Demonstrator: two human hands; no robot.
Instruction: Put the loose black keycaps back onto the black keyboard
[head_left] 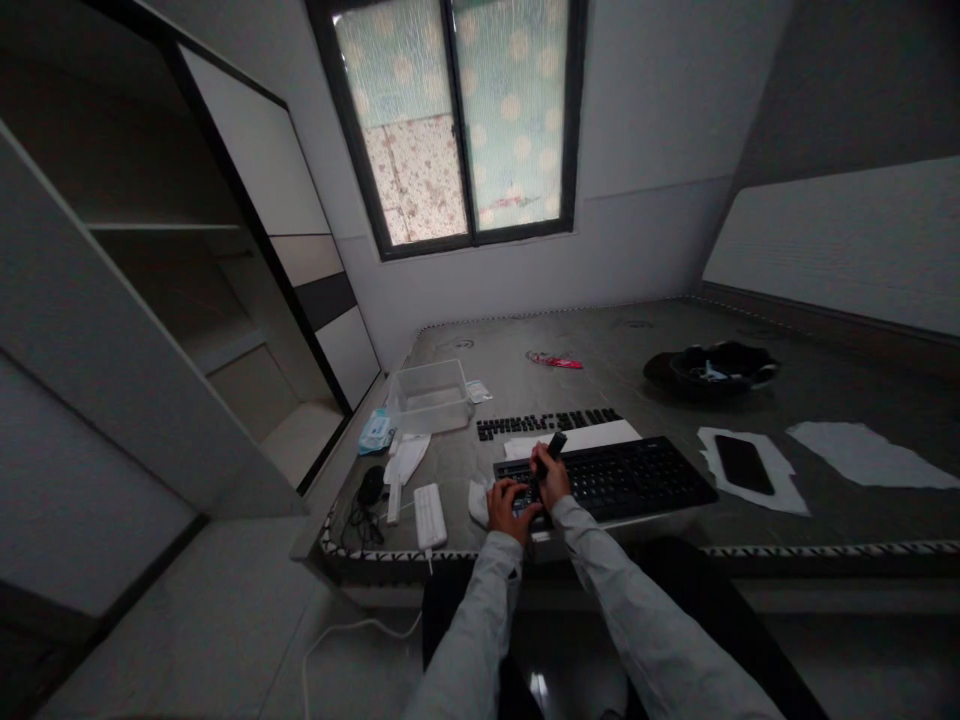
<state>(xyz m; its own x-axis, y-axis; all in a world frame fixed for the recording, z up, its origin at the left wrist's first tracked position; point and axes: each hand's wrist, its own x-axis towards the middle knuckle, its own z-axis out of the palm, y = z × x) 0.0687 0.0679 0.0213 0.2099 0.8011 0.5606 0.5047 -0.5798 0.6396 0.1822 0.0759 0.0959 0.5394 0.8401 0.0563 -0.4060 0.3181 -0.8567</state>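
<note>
A black keyboard (634,478) lies at the bed's near edge, in front of me. My right hand (551,480) is closed around a short black cylindrical handle (556,444), held upright over the keyboard's left part; its lower end is hidden by my fingers. Resting on the keyboard's left end, my left hand (511,510) has bent fingers and its thumb toward the right hand, gripping that end. Behind the keyboard, loose black keycaps (547,424) lie in rows, with a white sheet (600,434) between. A white crumpled thing (478,500) sits beside my left hand.
Left on the bed (517,340) are a clear plastic box (429,398), a blue packet (376,430), a white power strip (430,516) and a black mouse-like object (370,486). A red item (562,362), a black cap (712,368) and a phone (742,464) on paper lie farther right.
</note>
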